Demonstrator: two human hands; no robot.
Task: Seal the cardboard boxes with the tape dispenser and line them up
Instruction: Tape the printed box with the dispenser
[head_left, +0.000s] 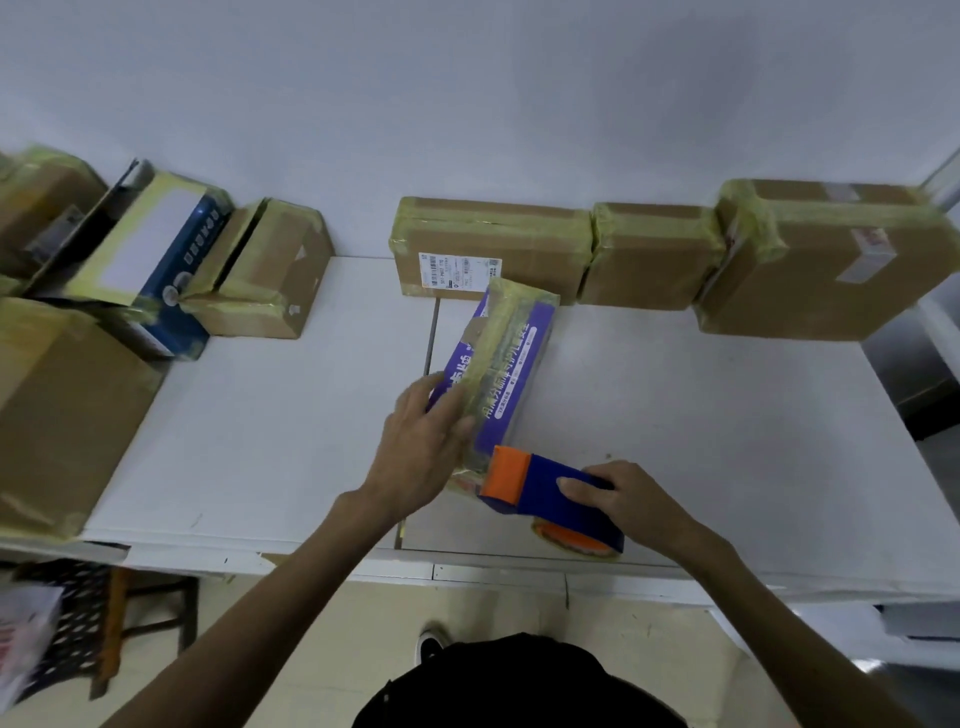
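Hands over white desk (249, 441), seen from the head camera. Purple box (511, 364) lies at desk centre, its long axis skewed from about 7 to 1 o'clock, with a yellowish tape strip (501, 332) running along its top. Far end of purple box sits right by the labelled box (519, 244); whether they touch, cannot tell. Left grip (421, 447) rests on the near left part of purple box, fingers fairly straight and laid across the tape strip, clasping nothing. Right grip (639, 499) is closed round the dispenser (545, 491), fingers curled over its blue body. Dispenser is at 6 o'clock of purple box, with its orange front end against the box's near end. Tape roll (576, 540) shows under the dispenser near the desk's front edge. Along the wall (467, 104), from 12 to 2 o'clock, three taped brown boxes stand side by side in a row. These are the labelled box, mid box (649, 260) touching it, and big box (831, 270) at the 2 o'clock end, pressed against mid box. At 9 to 10 o'clock is a loose cluster. It has a blue box (182, 270) with a flap up and a small box (275, 280) just beside it at its 3 o'clock. Large box (62, 415) sits at 9 o'clock by the desk's edge, with more brown boxes behind, partly cut off by the frame. Shoe (430, 643) is on the floor at 6 o'clock, below the desk edge.
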